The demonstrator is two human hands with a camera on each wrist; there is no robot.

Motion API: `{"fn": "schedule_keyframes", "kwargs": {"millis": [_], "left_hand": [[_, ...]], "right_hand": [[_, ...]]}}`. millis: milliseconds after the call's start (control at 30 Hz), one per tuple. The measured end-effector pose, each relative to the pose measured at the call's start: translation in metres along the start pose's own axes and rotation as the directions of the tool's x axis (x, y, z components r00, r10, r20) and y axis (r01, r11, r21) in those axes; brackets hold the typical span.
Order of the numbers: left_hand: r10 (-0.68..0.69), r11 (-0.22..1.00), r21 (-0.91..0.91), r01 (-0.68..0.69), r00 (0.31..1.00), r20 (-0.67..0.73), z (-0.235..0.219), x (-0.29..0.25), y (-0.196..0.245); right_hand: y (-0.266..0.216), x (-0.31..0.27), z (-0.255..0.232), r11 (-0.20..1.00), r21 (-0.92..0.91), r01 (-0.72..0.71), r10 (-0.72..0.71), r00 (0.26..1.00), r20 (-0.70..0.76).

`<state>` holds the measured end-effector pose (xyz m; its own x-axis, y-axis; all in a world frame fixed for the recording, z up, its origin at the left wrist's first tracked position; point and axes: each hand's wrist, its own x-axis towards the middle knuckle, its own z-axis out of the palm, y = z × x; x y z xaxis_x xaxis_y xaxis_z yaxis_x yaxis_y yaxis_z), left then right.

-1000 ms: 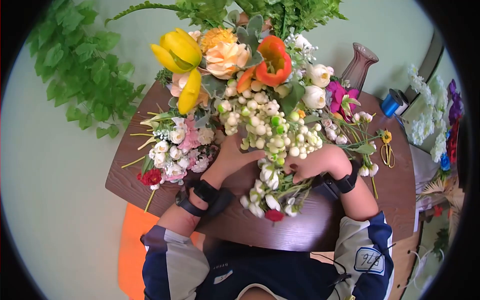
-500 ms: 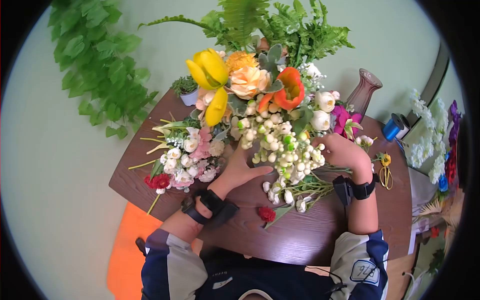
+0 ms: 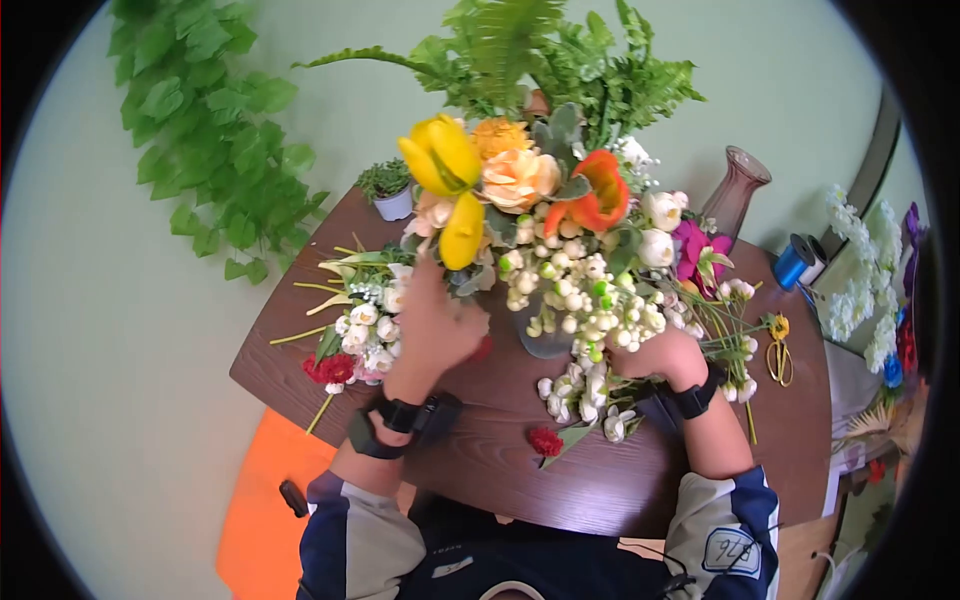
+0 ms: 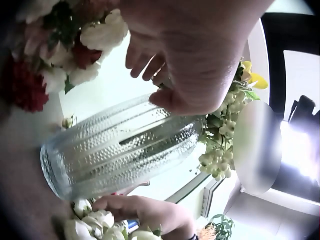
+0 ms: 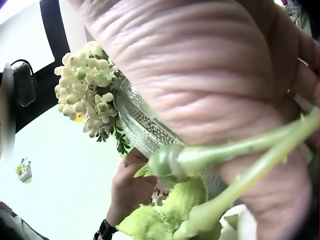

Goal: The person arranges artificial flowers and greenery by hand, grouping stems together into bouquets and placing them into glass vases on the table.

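A clear ribbed glass vase stands at the table's middle, bearing a tall arrangement with a yellow tulip, an orange tulip and white berry clusters. Just left of the vase is my left hand, blurred, its fingers loosely bent; a blurred red patch shows below its thumb. On the vase's right, my right hand lies at a bunch of white flowers, fingers along the blooms in the left wrist view. Green stems cross its palm; berries partly cover it from above.
A pile of pink, white and red flowers lies left of the left hand. One red bloom is near the front. Right: more stems, gold scissors, blue spool, purple glass vase. A small potted plant stands back left.
My left hand has swung away from the vase, up and left over the flower pile's edge. The right hand has come from the vase's right side down toward the white flowers near me.
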<state>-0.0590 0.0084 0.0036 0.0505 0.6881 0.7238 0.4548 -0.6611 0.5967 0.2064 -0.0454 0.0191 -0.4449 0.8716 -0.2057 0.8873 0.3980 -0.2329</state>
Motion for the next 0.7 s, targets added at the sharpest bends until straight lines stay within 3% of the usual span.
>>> {"fn": "schedule_keyframes", "kwargs": {"millis": [33, 67, 100, 133, 167, 233, 267, 300, 367, 400, 433, 500, 533, 700], "left_hand": [[0.140, 0.979, 0.153, -0.133, 0.989, -0.040, -0.011, 0.006, -0.005], [0.142, 0.955, 0.274, -0.117, 0.987, -0.075, -0.019, 0.014, -0.009], [0.299, 0.915, 0.330, -0.234, 0.940, -0.163, -0.025, 0.026, -0.010], [0.283, 0.865, 0.461, -0.196, 0.951, -0.126, -0.035, 0.030, -0.008], [0.214, 0.813, 0.571, -0.114, 0.971, -0.111, -0.038, 0.031, -0.005], [0.047, 0.805, 0.591, -0.057, 0.998, 0.031, -0.039, 0.028, -0.029], [-0.218, 0.810, 0.582, 0.075, 0.959, 0.180, -0.036, 0.029, -0.040], [-0.205, 0.814, 0.578, 0.053, 0.958, 0.201, -0.028, 0.025, -0.047], [-0.285, 0.892, 0.437, 0.116, 0.895, 0.344, -0.017, 0.017, -0.047], [-0.002, 0.874, 0.463, -0.151, 0.949, 0.314, -0.007, 0.008, -0.077], [0.002, 0.873, 0.460, -0.161, 0.945, 0.327, -0.003, 0.008, -0.081], [0.023, 0.929, 0.358, -0.094, 0.980, 0.197, 0.001, 0.008, -0.091], [0.057, 0.911, 0.395, -0.122, 0.983, 0.172, 0.000, 0.009, -0.088], [0.042, 0.953, 0.292, -0.079, 0.991, 0.130, -0.001, 0.012, -0.088]], "right_hand": [[0.013, 0.004, 0.011, 1.000, -0.015, -0.016, 0.016, 1.000, -0.001], [0.023, 0.007, 0.017, 0.999, 0.038, 0.007, -0.007, 1.000, -0.016], [0.029, 0.008, 0.022, 0.995, 0.090, 0.033, -0.030, 0.999, -0.037], [0.030, 0.008, 0.023, 0.998, 0.063, 0.003, 0.001, 0.998, -0.069], [0.033, 0.013, 0.030, 0.996, -0.092, -0.006, -0.004, 0.995, -0.103], [0.029, 0.011, 0.029, 0.998, -0.054, -0.026, 0.020, 0.993, -0.120], [0.022, 0.010, 0.024, 0.999, -0.021, -0.038, 0.035, 0.992, -0.119], [0.014, 0.007, 0.017, 0.990, -0.082, -0.113, 0.111, 0.993, -0.037], [0.007, 0.003, 0.013, 0.993, -0.061, -0.104, 0.100, 0.992, -0.072], [0.008, 0.003, 0.014, 0.992, -0.047, -0.114, 0.110, 0.991, -0.075], [0.009, 0.004, 0.015, 0.992, -0.063, -0.105, 0.101, 0.993, -0.061], [0.007, 0.006, 0.013, 0.992, -0.072, -0.099, 0.096, 0.994, -0.053], [0.003, 0.004, 0.008, 0.987, -0.100, -0.122, 0.122, 0.992, -0.007], [-0.002, -0.010, -0.014, 0.991, -0.058, -0.121, 0.123, 0.992, 0.028]]}}
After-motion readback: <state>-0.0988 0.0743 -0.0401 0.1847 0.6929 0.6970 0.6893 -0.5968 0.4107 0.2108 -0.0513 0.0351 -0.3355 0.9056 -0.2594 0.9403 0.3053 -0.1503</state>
